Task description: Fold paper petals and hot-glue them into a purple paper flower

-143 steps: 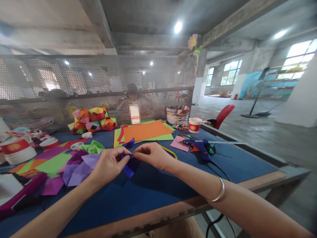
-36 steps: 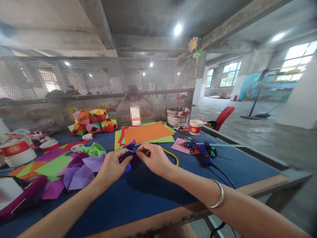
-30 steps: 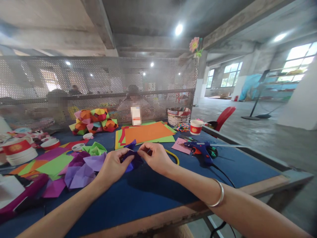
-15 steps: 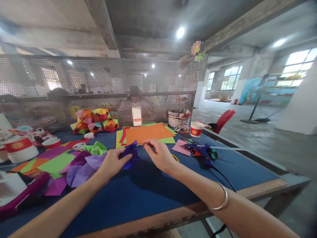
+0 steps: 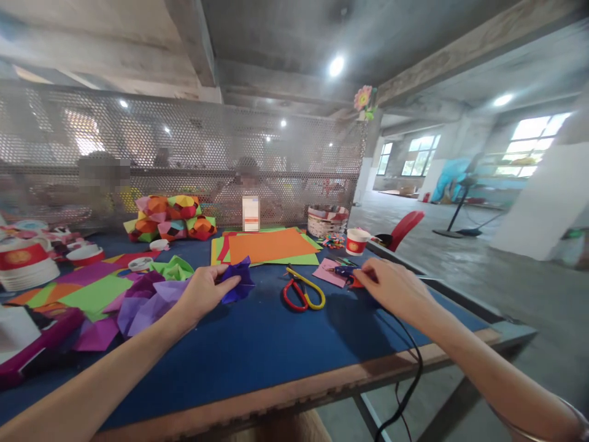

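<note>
My left hand (image 5: 205, 291) pinches a folded dark blue-purple paper piece (image 5: 239, 280) between thumb and fingers, just above the table. My right hand (image 5: 396, 282) is curled over the blue hot glue gun (image 5: 343, 270) at the right, covering most of its body and handle. The gun's nozzle lies over a pink paper square (image 5: 327, 275), and its black cord (image 5: 416, 362) drops over the table's front edge. Between my hands rest scissors (image 5: 304, 291) with one red and one yellow handle loop. Light purple folded paper (image 5: 150, 304) and green folded paper (image 5: 172, 268) lie left of my left hand.
Orange sheets (image 5: 267, 245) top a coloured paper stack. Behind stand patterned paper balls (image 5: 172, 218), a phone (image 5: 251, 213) and a woven basket (image 5: 327, 221). A paper cup (image 5: 356, 242) is at the right, stacked cups (image 5: 23, 264) at the left. People sit beyond the mesh screen (image 5: 285, 147).
My right hand has moved right, from beside the blue-purple paper to the glue gun, uncovering the scissors. My left hand still holds the paper. The view has shifted slightly.
</note>
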A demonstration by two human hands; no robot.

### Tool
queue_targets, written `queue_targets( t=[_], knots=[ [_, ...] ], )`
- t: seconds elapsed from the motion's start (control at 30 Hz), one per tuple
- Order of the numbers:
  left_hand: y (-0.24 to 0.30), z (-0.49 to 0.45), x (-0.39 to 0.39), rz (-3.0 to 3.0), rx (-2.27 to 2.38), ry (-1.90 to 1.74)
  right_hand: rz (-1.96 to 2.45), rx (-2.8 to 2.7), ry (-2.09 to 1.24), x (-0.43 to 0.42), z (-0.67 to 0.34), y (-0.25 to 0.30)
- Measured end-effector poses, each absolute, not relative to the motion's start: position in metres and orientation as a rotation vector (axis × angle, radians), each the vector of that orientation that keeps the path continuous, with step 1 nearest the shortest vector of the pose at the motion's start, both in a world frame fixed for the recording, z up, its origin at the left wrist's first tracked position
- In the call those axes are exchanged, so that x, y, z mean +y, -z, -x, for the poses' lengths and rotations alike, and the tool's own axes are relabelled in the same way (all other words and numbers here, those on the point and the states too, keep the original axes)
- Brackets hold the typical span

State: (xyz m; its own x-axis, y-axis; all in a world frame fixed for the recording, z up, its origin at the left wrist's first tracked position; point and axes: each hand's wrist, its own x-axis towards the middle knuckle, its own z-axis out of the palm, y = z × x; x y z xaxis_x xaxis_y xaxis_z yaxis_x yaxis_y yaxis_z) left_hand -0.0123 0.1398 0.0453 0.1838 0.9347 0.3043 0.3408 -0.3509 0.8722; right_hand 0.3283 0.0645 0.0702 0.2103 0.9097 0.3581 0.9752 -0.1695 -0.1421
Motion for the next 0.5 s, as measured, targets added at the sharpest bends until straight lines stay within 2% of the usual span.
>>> queue_targets(
  t=[0.1, 0.37, 0.5],
  knots=[
    [-0.046, 0.012, 0.14, -1.828, 1.168, -1.148, 2.441, -1.704, 0.226, 0.066, -0.355, -0.063],
    [-0.047, 0.014, 0.137, -1.866, 1.225, -1.173, 2.377, -1.76, 0.171, 0.078, -0.353, -0.049],
    [-0.047, 0.014, 0.138, -1.863, 1.203, -1.155, 2.209, -1.582, -0.177, 0.08, -0.357, -0.048]
  ],
)
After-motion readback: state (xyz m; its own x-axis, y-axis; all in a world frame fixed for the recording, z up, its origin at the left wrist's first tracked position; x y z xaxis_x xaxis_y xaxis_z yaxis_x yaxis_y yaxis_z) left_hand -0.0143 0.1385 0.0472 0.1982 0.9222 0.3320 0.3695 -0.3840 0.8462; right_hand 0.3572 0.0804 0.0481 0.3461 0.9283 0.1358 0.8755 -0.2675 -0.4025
